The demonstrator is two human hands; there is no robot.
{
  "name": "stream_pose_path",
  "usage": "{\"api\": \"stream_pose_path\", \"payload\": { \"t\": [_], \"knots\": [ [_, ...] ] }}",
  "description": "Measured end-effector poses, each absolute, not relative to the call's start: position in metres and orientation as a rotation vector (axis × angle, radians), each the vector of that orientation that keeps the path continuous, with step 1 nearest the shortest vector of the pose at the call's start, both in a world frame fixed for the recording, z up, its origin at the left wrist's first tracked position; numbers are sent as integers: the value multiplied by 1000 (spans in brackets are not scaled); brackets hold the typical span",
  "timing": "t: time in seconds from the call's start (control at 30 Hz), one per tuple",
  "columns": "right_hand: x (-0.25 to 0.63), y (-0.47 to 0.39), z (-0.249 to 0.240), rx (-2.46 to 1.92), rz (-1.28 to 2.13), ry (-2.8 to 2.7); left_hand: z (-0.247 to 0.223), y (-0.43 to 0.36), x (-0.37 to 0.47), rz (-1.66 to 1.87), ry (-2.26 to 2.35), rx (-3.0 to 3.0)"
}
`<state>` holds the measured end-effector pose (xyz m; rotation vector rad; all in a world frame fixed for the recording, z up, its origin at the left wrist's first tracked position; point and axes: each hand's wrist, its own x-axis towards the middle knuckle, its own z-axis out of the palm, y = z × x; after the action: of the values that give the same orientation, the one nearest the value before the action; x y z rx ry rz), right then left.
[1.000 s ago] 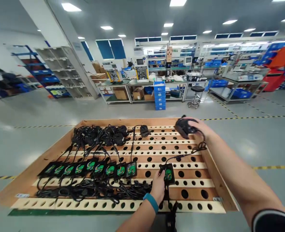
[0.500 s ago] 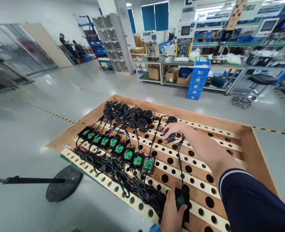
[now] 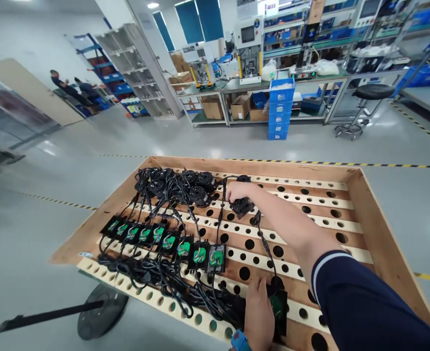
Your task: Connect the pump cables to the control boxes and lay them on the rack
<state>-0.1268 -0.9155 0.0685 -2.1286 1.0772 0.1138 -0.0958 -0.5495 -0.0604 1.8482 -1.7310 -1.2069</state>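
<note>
My right hand [image 3: 238, 191] reaches across the wooden tray with curled fingers closed on a black, fan-like unit [image 3: 242, 208]. A similar black round unit [image 3: 243, 179] sits just behind it. At the near side, my left hand [image 3: 259, 309] lies with fingers stretched out against the left edge of a black case with a green circuit board [image 3: 279, 309]. Its thumb is hidden. A black cable [image 3: 268, 246] runs between this case and the area of the held unit. More black cases with green boards [image 3: 183, 248] stand in a row to the left.
Several black round units [image 3: 174, 185] with tangled cords cluster in the tray's far left corner. A bundle of black cables [image 3: 171, 287] lies along the near edge. The tray's wooden wall [image 3: 386, 229] rises at right. A round black stand base [image 3: 103, 312] is on the floor.
My right hand has closed its fingers on the fan-like unit, which is now turned. My left thumb has come off the top of the near case. The camera view has shifted.
</note>
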Motion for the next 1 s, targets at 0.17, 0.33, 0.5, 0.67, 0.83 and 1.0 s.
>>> {"api": "stream_pose_path", "payload": {
  "t": [0.17, 0.33, 0.5, 0.67, 0.83, 1.0],
  "knots": [
    [-186, -814, 70, -2007, -719, 1564, -46, -559, -86, -1337, -1678, 1794],
    [-257, -572, 7, -1370, -797, 2001, -30, -588, -57, -1360, -1908, 1475],
    [-187, -417, -43, -1131, -740, 2198, -7, -732, 1, -622, -2398, 1291],
    [-130, -435, -60, -1101, -716, 2457, 11, -856, 8, -474, -2722, 1183],
    [-127, -452, -63, -990, -820, 2556, 7, -855, 2, -436, -2663, 1406],
    [-126, -461, -62, -952, -772, 2568, 29, -855, -1, -362, -2707, 1479]
  ]
}}
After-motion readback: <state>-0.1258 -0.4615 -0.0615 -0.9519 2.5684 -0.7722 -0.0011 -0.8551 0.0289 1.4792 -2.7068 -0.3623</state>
